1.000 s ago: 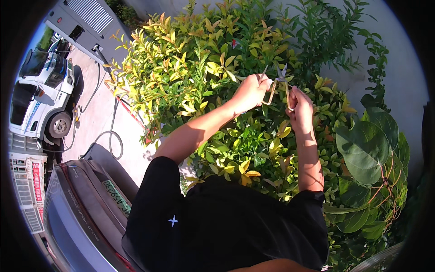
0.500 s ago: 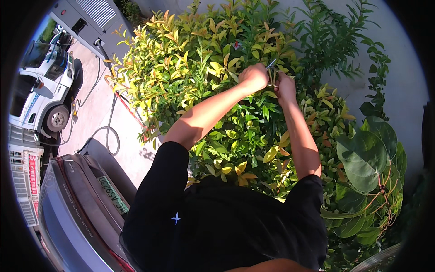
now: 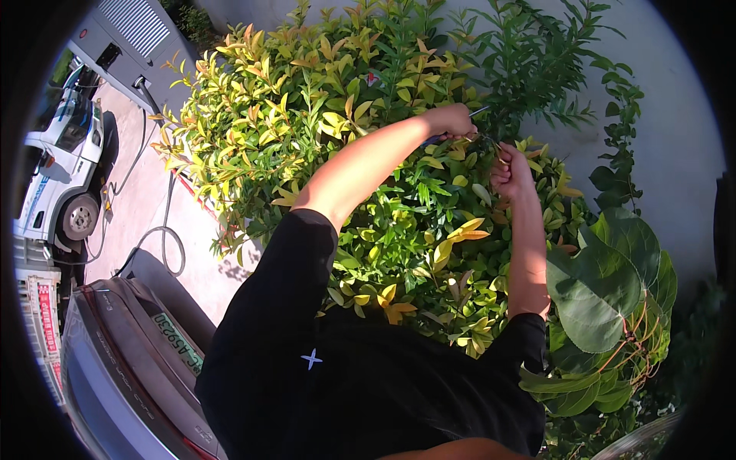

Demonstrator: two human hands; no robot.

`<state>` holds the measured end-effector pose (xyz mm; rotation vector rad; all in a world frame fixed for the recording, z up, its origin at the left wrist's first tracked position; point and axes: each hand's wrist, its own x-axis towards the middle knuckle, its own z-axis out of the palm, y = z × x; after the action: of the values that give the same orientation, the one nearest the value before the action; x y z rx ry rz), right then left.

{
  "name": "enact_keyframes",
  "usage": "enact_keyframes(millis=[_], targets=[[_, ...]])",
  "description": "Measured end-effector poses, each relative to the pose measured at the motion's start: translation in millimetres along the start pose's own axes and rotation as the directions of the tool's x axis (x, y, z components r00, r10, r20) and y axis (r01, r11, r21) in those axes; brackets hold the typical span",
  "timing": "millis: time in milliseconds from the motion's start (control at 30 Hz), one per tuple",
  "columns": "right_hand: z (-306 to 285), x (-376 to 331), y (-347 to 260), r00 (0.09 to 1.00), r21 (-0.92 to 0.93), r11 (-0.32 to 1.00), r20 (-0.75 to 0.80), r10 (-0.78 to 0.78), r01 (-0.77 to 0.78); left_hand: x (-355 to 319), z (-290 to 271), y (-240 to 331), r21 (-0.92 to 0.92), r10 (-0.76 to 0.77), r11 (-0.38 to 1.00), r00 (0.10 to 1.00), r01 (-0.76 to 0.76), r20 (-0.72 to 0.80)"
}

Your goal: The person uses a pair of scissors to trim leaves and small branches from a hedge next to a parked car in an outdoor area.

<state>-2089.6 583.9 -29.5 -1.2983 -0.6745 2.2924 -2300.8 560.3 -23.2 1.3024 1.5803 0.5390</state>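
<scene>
My left hand (image 3: 451,123) is closed above the leafy shrub (image 3: 383,199), its fingers wrapped round a slim metal-tipped tool (image 3: 479,111). Only the tool's narrow shiny end sticks out to the right of the fist; a bit of blue shows under the hand, and its exact kind is hidden. To the right and slightly nearer, my right hand (image 3: 512,172) is closed with its fingers curled, among the leaves. A thin dark strand or stem (image 3: 491,141) runs between the two hands, and its end reaches my right fingertips. Yellow-green leaves surround both hands.
A pale wall (image 3: 663,115) rises behind the shrub. Large broad leaves (image 3: 594,291) hang beside my right arm. On the left are a parked car (image 3: 142,360), a white truck (image 3: 57,169), a grey cabinet (image 3: 134,38) and a black cable (image 3: 180,253) on the ground.
Both hands have moved right and farther apart from each other. My right hand has come lower, nearer to me. The whole view has shifted slightly.
</scene>
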Motion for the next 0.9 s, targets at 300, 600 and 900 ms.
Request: enact_keyframes(millis=[300, 600, 900], targets=[[1, 62, 12, 0.937, -0.009, 0.965, -0.237, -0.258, 0.263, 28, 51, 10, 0.159, -0.089, 0.974, 0.921, 0.159, -0.379], [25, 46, 24, 0.804, -0.021, 0.883, -0.405, -0.435, 0.468, 14, 75, 1, -0.029, -0.153, 0.988, 0.899, 0.154, -0.412], [-4, 29, 37, 0.935, -0.011, 0.955, -0.199, -0.294, 0.298, -5, 67, -14, -0.002, -0.010, 1.000, 0.929, 0.011, -0.370]])
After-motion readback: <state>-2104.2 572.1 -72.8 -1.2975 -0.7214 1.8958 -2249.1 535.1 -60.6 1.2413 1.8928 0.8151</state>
